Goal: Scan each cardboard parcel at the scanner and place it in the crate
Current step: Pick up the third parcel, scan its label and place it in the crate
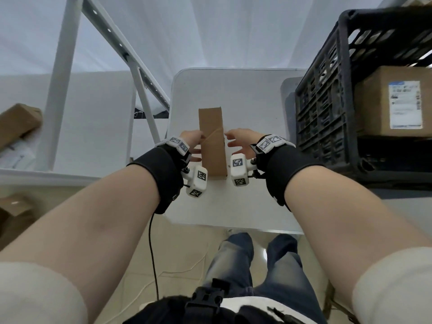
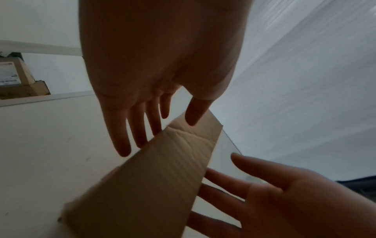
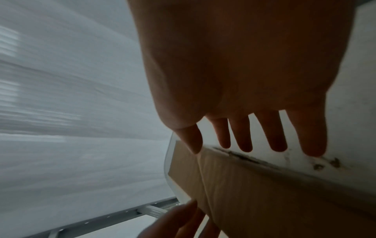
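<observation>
On the white tabletop (image 1: 245,94), both hands, left hand (image 1: 192,146) and right hand (image 1: 240,142), flank the narrow cardboard parcel (image 1: 212,141) with fingers spread, its long axis running twelve to six o'clock.

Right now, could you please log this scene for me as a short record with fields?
parcel in play: narrow cardboard parcel on the small white table, between both hands
left hand: fingers straight, against the parcel's left side
right hand: fingers spread beside the parcel's right side; contact unclear
crate: black crate at right, holding a labelled box
other parcels: brown boxes at far left
scanner: not identifiable in these views
</observation>
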Demonstrator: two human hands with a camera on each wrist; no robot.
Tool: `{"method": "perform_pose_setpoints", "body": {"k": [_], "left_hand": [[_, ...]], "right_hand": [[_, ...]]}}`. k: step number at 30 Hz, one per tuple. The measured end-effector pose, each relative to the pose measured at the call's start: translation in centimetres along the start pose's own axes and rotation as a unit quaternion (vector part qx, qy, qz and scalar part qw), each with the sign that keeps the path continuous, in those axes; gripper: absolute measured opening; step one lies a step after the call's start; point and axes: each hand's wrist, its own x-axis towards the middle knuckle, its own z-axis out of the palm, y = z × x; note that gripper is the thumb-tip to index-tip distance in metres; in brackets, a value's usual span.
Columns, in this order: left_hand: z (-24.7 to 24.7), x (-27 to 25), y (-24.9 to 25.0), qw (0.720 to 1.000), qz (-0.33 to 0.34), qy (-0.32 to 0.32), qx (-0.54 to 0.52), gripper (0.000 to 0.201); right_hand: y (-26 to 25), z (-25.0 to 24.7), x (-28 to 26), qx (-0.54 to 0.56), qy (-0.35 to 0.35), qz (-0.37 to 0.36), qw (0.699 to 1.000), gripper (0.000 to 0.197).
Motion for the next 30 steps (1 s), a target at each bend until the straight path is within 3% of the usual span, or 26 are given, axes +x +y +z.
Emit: {"method": "perform_pose_setpoints", "body": {"k": [3, 8, 11, 14, 19, 25, 30], "left_hand": [[1.0, -0.3, 0.1, 0.999, 0.008, -0.031, 0.001, 0.012], [2.1, -1.8, 1.1, 0.998, 0.041, -0.044, -0.004, 0.019], [2.4, -3.5, 2.4, 0.996, 0.065, -0.043, -0.035, 0.019], [2.6, -5.8, 4.2, 0.993, 0.102, -0.041, -0.048, 0.013], [3.2, -10.2, 7.3, 0.979, 0.185, -0.006, -0.081, 0.036], [5.5, -17.5, 11.8, 0.96, 0.267, -0.024, -0.084, 0.038], [9.1, -25.0, 13.3, 0.94, 0.326, -0.046, -0.09, 0.034]], "right_hand": [[0.0, -0.2, 0.0, 0.0, 0.016, -0.002, 1.0, 0.022], [-0.6, -1.9, -1.7, -0.007, 0.045, -0.016, 0.999, 0.045], [-1.7, -3.7, -3.6, 0.033, 0.087, -0.027, 0.995, 0.029], [-3.3, -5.0, -5.7, 0.064, 0.103, -0.053, 0.991, 0.026], [-5.8, -6.1, -12.0, 0.11, 0.12, -0.136, 0.977, 0.025], [-7.7, -9.1, -21.8, 0.119, 0.153, -0.22, 0.956, 0.022], [-6.3, -12.6, -29.7, 0.113, 0.195, -0.269, 0.936, 0.021]]}}
